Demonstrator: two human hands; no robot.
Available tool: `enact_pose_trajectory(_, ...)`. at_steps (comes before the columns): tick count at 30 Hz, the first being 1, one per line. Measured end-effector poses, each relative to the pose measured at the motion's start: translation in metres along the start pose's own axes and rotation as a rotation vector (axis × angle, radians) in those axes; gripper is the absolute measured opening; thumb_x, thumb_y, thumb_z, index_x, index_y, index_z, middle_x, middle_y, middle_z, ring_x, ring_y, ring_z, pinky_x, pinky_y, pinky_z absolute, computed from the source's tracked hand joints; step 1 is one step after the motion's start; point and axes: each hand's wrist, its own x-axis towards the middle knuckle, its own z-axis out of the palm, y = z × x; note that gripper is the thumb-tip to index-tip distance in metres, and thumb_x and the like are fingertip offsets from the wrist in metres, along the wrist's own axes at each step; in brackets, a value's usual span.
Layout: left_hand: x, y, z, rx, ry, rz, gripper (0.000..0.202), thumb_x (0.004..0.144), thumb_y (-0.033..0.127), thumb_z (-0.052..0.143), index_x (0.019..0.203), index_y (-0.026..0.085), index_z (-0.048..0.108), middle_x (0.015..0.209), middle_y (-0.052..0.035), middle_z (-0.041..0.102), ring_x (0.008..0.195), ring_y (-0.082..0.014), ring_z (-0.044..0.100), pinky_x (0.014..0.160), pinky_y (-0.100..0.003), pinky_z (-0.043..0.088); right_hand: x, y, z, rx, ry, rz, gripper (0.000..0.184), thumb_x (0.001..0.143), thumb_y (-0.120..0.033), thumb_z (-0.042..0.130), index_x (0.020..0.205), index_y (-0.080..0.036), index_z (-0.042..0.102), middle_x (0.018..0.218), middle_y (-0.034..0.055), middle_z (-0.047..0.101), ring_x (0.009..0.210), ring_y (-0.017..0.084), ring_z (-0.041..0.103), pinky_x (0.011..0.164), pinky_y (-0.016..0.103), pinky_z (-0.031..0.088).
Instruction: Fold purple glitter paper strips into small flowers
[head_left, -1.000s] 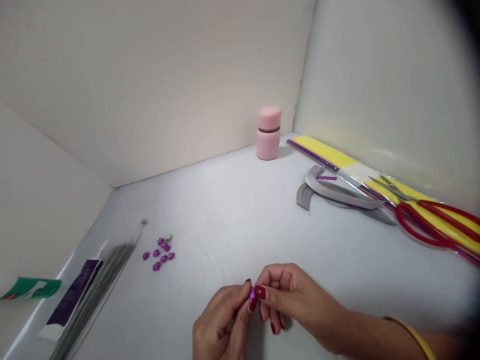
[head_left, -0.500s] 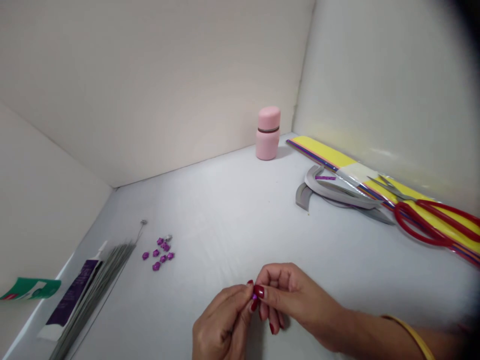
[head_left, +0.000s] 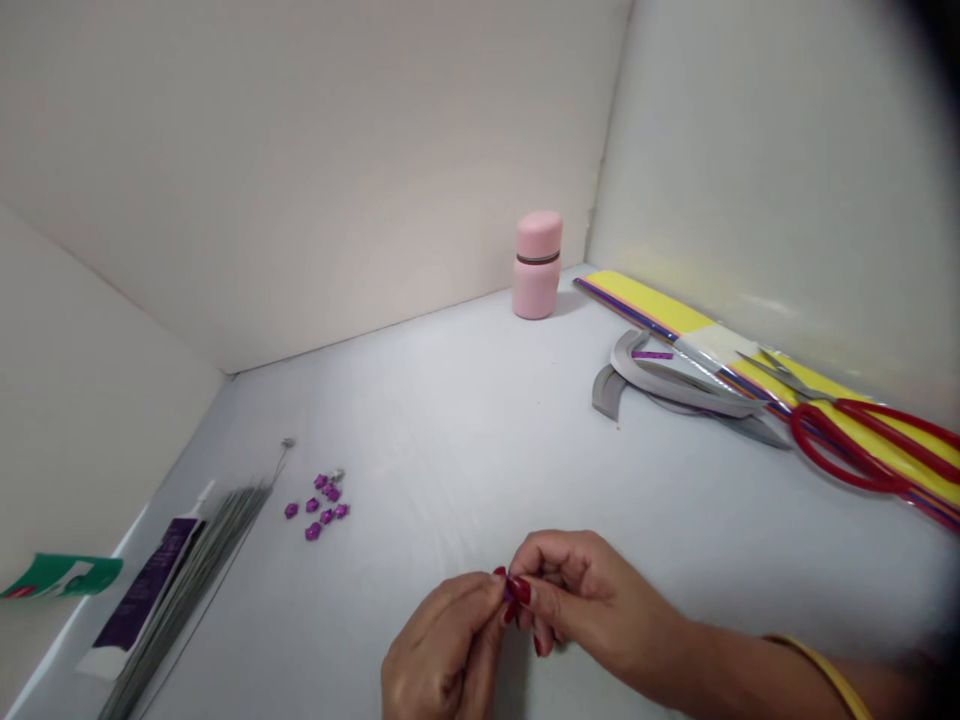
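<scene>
At the lower middle of the head view, my left hand (head_left: 448, 640) pinches a small purple paper star (head_left: 508, 595) between thumb and fingertips. My right hand (head_left: 574, 590) meets it from the other side, its thumb and forefinger closed on the same star. Most of the star is covered by the fingertips, so its shape shows only in part. Over to the left lie several finished purple paper stars (head_left: 313, 532) in a loose cluster, with a silver one (head_left: 337, 475) at its upper edge.
Left: a bundle of grey wires (head_left: 199, 590) beside a purple-and-white glue tube (head_left: 146, 585). A pink flask (head_left: 537, 268) stands at the back. Right: grey paper strips (head_left: 675, 388), a purple strip (head_left: 652, 355), and red-handled scissors (head_left: 847, 440) on a pack of coloured paper (head_left: 637, 300).
Both hands stay pinched together on the star. The right hand's fingers have shifted slightly and curled in more; the left hand has barely moved. Nothing else differs.
</scene>
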Motion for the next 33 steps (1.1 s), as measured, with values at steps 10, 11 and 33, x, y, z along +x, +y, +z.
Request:
enact_pose_trajectory(10,-0.0024,-0.0019,0.0019,-0.124,0.012,-0.205,0.011,0.076,0.018,0.063,0.085,0.022,0.068,0.077,-0.0022,0.071,0.067,-0.0136,0.066,0.062,-0.02,0.053,0.0005,-0.0055,-0.0006,-0.011,-0.036,0.055,0.035,0.073,-0.047,0.062,0.072,-0.013,0.054,0.059,-0.0012,0.058,0.043,0.006,0.05,0.042,0.018,0.031)
enact_pose_trajectory(11,-0.0021,-0.0021,0.0017,-0.122,0.002,-0.18,0.01,0.076,0.017,0.063,0.083,0.022,0.069,0.077,-0.0024,0.071,0.069,-0.0139,0.066,0.063,-0.02,0.053,0.0006,-0.006,-0.0005,-0.02,-0.036,0.062,0.035,0.073,-0.048,0.062,0.072,-0.014,0.054,0.059,-0.0012,0.058,0.043,0.006,0.05,0.042,0.018,0.03)
enact_pose_trajectory(33,-0.0076,-0.0059,0.0062,-0.001,0.048,-0.058,0.019,0.081,0.021,0.058,0.096,0.026,0.068,0.083,-0.0027,0.072,0.075,-0.0152,0.066,0.067,-0.023,0.053,-0.0007,-0.0047,0.001,0.031,-0.023,0.034,0.036,0.07,-0.047,0.066,0.067,-0.013,0.056,0.058,-0.0007,0.058,0.044,0.006,0.049,0.043,0.018,0.032)
